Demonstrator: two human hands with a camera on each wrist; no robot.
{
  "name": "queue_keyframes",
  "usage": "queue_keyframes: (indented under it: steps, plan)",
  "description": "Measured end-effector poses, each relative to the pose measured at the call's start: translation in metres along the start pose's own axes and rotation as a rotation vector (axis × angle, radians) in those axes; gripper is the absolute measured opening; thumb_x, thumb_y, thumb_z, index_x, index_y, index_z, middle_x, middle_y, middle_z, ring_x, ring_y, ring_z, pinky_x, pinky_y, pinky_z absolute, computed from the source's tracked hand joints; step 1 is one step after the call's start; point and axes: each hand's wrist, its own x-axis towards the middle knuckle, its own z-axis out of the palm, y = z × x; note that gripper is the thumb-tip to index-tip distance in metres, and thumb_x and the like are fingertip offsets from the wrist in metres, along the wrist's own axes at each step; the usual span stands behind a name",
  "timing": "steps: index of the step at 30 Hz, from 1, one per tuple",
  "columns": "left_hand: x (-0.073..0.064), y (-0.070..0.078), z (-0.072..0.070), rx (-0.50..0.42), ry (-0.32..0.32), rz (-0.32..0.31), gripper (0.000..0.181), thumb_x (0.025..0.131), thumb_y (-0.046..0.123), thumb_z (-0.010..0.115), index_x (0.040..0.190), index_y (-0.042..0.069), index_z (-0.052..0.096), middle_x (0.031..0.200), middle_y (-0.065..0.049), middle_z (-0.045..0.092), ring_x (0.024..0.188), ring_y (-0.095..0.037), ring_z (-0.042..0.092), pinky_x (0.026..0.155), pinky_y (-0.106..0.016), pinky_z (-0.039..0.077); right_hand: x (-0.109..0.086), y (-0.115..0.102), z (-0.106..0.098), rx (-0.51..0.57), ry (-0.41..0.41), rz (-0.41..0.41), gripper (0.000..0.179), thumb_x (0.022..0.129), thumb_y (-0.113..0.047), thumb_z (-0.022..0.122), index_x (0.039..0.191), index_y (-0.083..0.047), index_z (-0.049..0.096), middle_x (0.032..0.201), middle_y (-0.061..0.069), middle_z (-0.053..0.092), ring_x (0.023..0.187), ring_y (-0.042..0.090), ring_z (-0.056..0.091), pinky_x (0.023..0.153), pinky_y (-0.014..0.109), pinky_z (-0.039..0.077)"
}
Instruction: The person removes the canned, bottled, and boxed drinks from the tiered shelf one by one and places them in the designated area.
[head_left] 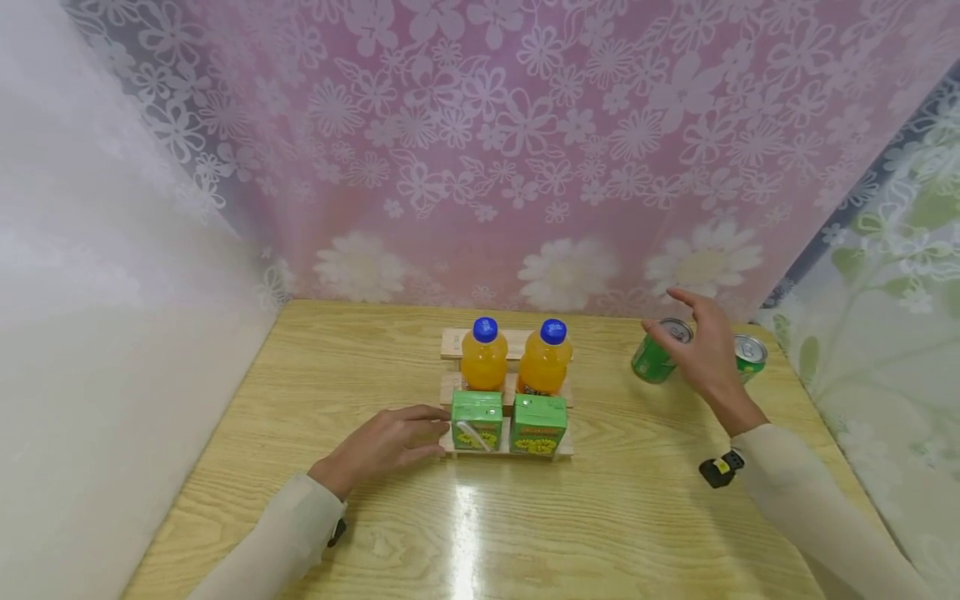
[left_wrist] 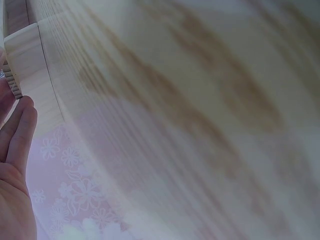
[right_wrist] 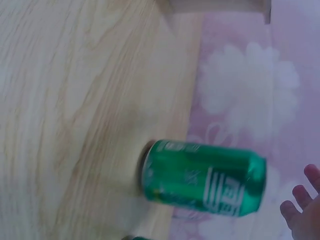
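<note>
My left hand (head_left: 390,442) lies at the left side of a small wooden tiered rack (head_left: 452,342), fingertips right at the nearer left green juice box (head_left: 477,412). A second green juice box (head_left: 537,425) stands beside it on the front tier. Behind them are two orange drink bottles with blue caps, the left bottle (head_left: 483,362) and the right bottle (head_left: 544,365). My right hand (head_left: 708,354), thumb and fingers spread apart, hovers by a green drink can (head_left: 652,360). The right wrist view shows this green can (right_wrist: 205,177) with the fingertips (right_wrist: 301,197) off its top end.
Another green can (head_left: 750,357) stands farther right, partly behind my right hand. The wood-grain table (head_left: 360,358) ends at a pink flowered curtain (head_left: 465,167). A white wall (head_left: 112,292) is on the left, and a leafy-patterned cloth (head_left: 885,333) hangs on the right.
</note>
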Motion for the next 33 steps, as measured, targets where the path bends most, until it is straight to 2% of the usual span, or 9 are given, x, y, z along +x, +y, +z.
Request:
queue_keyframes:
  steps: [6, 11, 19, 22, 26, 28, 33]
  plan:
    - [-0.001, 0.001, -0.001, -0.006, -0.001, -0.002, 0.036, 0.107, 0.033, 0.074, 0.136, 0.012, 0.078, 0.148, -0.003, 0.070, 0.131, -0.020, 0.072, 0.106, -0.032, 0.063, 0.001, -0.018, 0.008, 0.039, 0.000, -0.059, 0.069, 0.101, -0.034, 0.081, 0.159, -0.008, 0.054, 0.161, 0.024, 0.050, 0.149, 0.051, 0.043, 0.120, 0.075, 0.039]
    - [-0.001, 0.000, -0.001, -0.001, -0.002, 0.001, 0.037, 0.106, 0.033, 0.074, 0.137, 0.012, 0.077, 0.148, -0.003, 0.069, 0.132, -0.020, 0.071, 0.107, -0.033, 0.063, -0.002, -0.034, 0.012, 0.081, -0.047, -0.074, 0.069, 0.102, -0.032, 0.080, 0.161, -0.009, 0.052, 0.162, 0.022, 0.050, 0.151, 0.049, 0.044, 0.124, 0.071, 0.039]
    - [-0.001, 0.000, -0.002, 0.014, -0.005, 0.012, 0.038, 0.106, 0.033, 0.074, 0.137, 0.012, 0.077, 0.148, -0.004, 0.070, 0.132, -0.020, 0.071, 0.108, -0.033, 0.062, -0.006, -0.056, 0.015, 0.203, -0.112, -0.086, 0.066, 0.103, -0.023, 0.078, 0.162, -0.010, 0.050, 0.162, 0.017, 0.052, 0.152, 0.042, 0.046, 0.128, 0.063, 0.039]
    - [-0.001, 0.000, -0.001, 0.015, -0.002, 0.013, 0.037, 0.106, 0.033, 0.074, 0.137, 0.012, 0.077, 0.148, -0.003, 0.069, 0.132, -0.020, 0.071, 0.108, -0.033, 0.062, -0.008, -0.063, 0.018, 0.236, -0.133, -0.102, 0.064, 0.104, -0.020, 0.077, 0.161, -0.010, 0.050, 0.161, 0.016, 0.054, 0.151, 0.041, 0.048, 0.129, 0.053, 0.042]
    - [-0.001, 0.000, -0.001, 0.013, 0.003, 0.015, 0.037, 0.106, 0.033, 0.075, 0.136, 0.012, 0.077, 0.148, -0.003, 0.070, 0.132, -0.020, 0.071, 0.108, -0.033, 0.062, -0.011, -0.071, 0.024, 0.300, -0.176, -0.124, 0.058, 0.106, -0.016, 0.073, 0.160, -0.010, 0.051, 0.160, 0.016, 0.054, 0.148, 0.036, 0.050, 0.126, 0.024, 0.044]
    - [-0.001, 0.000, -0.001, 0.011, 0.004, 0.013, 0.037, 0.106, 0.033, 0.075, 0.136, 0.012, 0.077, 0.148, -0.003, 0.070, 0.132, -0.020, 0.071, 0.108, -0.033, 0.062, -0.013, -0.074, 0.027, 0.353, -0.204, -0.139, 0.056, 0.107, -0.013, 0.071, 0.159, -0.010, 0.051, 0.159, 0.017, 0.054, 0.148, 0.029, 0.051, 0.123, 0.015, 0.043]
    - [-0.001, 0.000, -0.001, -0.003, 0.005, 0.008, 0.036, 0.106, 0.032, 0.075, 0.135, 0.011, 0.077, 0.148, -0.003, 0.070, 0.132, -0.021, 0.071, 0.108, -0.033, 0.062, -0.019, -0.078, 0.039, 0.445, -0.276, -0.188, 0.058, 0.107, -0.005, 0.068, 0.162, -0.013, 0.048, 0.160, 0.020, 0.052, 0.145, 0.010, 0.052, 0.122, 0.015, 0.044]
